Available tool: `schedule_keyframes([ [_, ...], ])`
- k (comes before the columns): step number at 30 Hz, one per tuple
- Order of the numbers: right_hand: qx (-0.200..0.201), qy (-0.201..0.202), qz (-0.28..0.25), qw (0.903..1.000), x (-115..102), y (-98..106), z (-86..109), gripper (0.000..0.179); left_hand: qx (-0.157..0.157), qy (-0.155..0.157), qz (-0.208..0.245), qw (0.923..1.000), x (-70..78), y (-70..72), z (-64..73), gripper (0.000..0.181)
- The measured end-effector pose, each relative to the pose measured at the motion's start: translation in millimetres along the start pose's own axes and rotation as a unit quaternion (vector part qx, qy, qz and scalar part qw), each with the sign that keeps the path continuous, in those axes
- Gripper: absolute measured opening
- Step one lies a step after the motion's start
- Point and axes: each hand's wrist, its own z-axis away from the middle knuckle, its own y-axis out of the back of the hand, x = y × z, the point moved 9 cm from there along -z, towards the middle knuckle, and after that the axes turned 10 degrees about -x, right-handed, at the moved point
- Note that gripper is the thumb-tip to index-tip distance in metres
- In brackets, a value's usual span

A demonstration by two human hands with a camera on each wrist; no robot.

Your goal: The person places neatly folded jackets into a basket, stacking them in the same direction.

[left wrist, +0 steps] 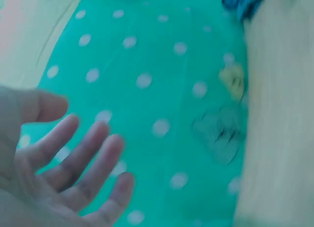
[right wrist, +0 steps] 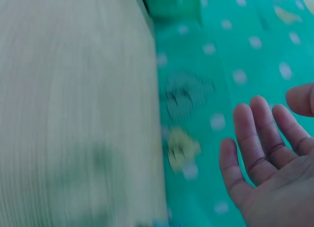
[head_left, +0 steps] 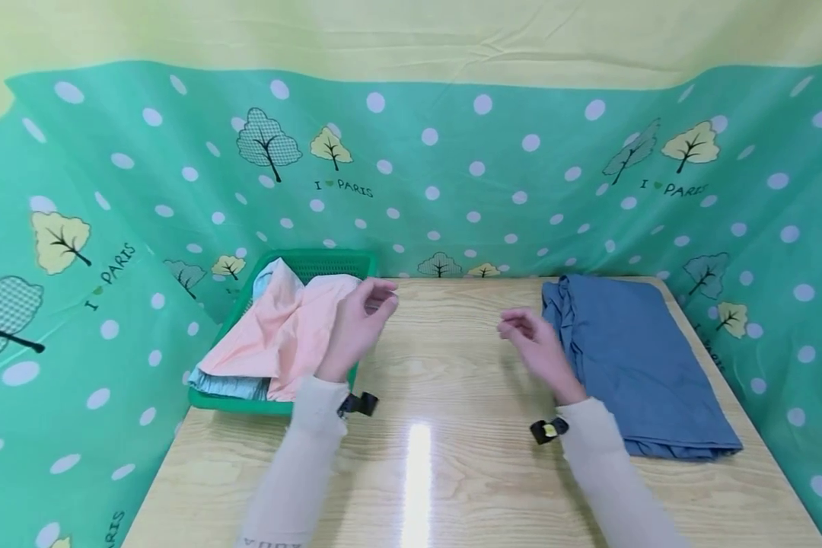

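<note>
My left hand (head_left: 359,323) is in the air by the right side of a green basket (head_left: 246,405), its fingers loosely bent and holding nothing. Pink cloth (head_left: 281,327) lies heaped in that basket, over some light blue cloth (head_left: 236,386). Across the table, my right hand (head_left: 536,346) hovers just left of a folded dark blue cloth (head_left: 644,358), likewise with nothing in it. Both wrist views show relaxed, spread fingers: the left hand (left wrist: 73,173) and the right hand (right wrist: 274,163) each stand apart from any cloth.
A light wooden table (head_left: 445,358) carries the basket at left and the blue cloth at right. Behind and at both sides hangs a green dotted curtain (head_left: 445,164) printed with trees. A bright light reflection (head_left: 418,487) falls on the front of the tabletop.
</note>
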Motion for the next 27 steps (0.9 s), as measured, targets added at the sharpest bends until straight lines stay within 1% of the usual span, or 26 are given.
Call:
schedule_keyframes([
  [2,0.035,0.009,0.006,0.9993,8,26,8.8,0.031,0.025,0.002,0.046,0.9986,-1.4,-15.8,1.5,0.019],
  [4,0.069,0.003,0.011,0.9975,12,51,19.1,0.03,0.035,0.008,0.091,0.9952,-4.6,-35.6,1.8,0.019],
  [5,0.087,-0.006,0.012,0.9961,15,63,24.2,0.03,0.036,0.013,0.111,0.9931,-7.3,-46.8,1.4,0.018],
  [8,0.135,-0.045,0.025,0.9895,25,93,37.8,0.029,0.023,0.03,0.161,0.9862,-14.3,-85.2,-1.3,0.019],
  [11,0.159,-0.097,0.046,0.9814,37,120,50.0,0.029,0.007,0.06,0.197,0.9786,-21.4,-124.2,-5.0,0.021],
  [14,0.152,-0.14,0.068,0.976,55,140,59.0,0.033,-0.01,0.092,0.217,0.9719,-29.9,-158.9,-6.3,0.025],
  [16,0.141,-0.164,0.078,0.973,67,152,63.0,0.04,-0.015,0.112,0.222,0.9684,-35.9,-178.2,-6.3,0.026],
  [18,0.141,-0.186,0.09,0.9683,79,164,66.6,0.045,-0.017,0.129,0.225,0.9656,-40.2,-194.9,-6.4,0.028],
  [21,0.162,-0.217,0.099,0.9575,95,185,72.8,0.046,-0.016,0.15,0.231,0.9613,-42.6,-216.1,-6.4,0.03],
  [24,0.203,-0.255,0.089,0.9413,110,207,80.4,0.037,-0.021,0.166,0.235,0.9576,-42.6,-235.8,-5.8,0.033],
  [25,0.215,-0.267,0.085,0.9355,115,213,83.0,0.037,-0.024,0.169,0.234,0.9572,-42.3,-241.9,-5.7,0.035],
  [27,0.232,-0.287,0.082,0.9257,124,222,86.9,0.041,-0.031,0.179,0.229,0.9564,-42.8,-253.5,-5.4,0.039],
])
